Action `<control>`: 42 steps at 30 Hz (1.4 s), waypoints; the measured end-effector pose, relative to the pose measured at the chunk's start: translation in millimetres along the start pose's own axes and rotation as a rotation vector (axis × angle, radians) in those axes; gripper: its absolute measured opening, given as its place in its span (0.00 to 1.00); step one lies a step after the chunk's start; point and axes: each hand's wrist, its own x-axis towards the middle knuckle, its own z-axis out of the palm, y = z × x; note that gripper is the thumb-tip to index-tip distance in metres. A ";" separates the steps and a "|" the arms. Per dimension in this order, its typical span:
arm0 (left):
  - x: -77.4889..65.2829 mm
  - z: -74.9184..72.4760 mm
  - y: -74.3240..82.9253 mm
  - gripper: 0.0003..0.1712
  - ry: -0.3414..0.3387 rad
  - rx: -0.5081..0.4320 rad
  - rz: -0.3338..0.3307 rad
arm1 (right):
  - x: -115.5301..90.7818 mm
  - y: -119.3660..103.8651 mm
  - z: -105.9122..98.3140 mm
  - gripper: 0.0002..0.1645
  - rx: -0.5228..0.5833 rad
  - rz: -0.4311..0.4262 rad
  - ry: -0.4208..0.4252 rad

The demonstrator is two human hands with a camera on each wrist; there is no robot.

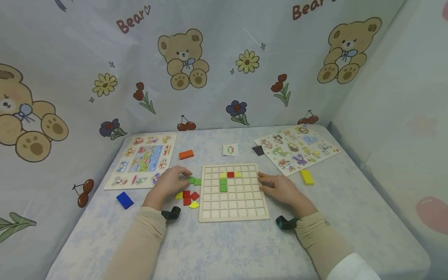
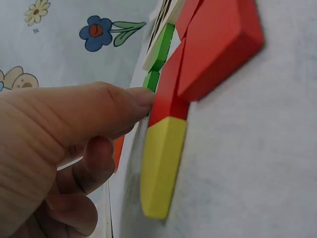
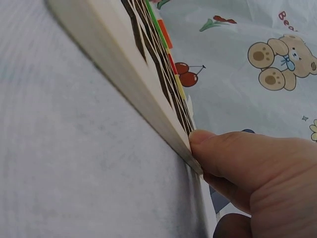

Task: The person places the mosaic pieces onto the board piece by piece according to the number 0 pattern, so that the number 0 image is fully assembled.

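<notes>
My left hand (image 1: 170, 182) is left of the wooden grid board (image 1: 241, 214), its thumb and fingers pinching a small green square block (image 1: 191, 180) low at the table. Right beside it lies another green block (image 1: 197, 182), next to the board's left edge. Nearer me are several red and yellow pieces, among them a red square (image 1: 187, 201) and a yellow quarter-round (image 1: 194, 205). With thumb and fingers, my right hand (image 1: 280, 188) grips the board's right edge. In the grid sit two green squares (image 1: 223, 184), a red square (image 1: 230, 175) and two yellow pieces (image 1: 238, 175).
A picture board (image 1: 113, 179) lies at the left, a sticker-like sheet (image 1: 294, 146) at the back right. Around the grid board are an orange block (image 1: 186, 154), a blue block (image 1: 125, 200), a yellow block (image 1: 307, 177), a dark piece (image 1: 258, 150) and a small printed card (image 1: 230, 149).
</notes>
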 end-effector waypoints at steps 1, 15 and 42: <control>0.6 0.4 -1.6 0.17 0.001 -0.002 0.004 | -0.3 0.1 0.3 0.27 0.003 0.000 0.002; 3.6 0.1 -9.4 0.14 0.001 0.004 0.017 | -0.4 1.4 0.7 0.26 -0.007 -0.013 0.014; -28.4 50.5 70.6 0.06 -0.138 -0.023 0.357 | -2.0 0.4 0.6 0.26 0.000 -0.037 0.027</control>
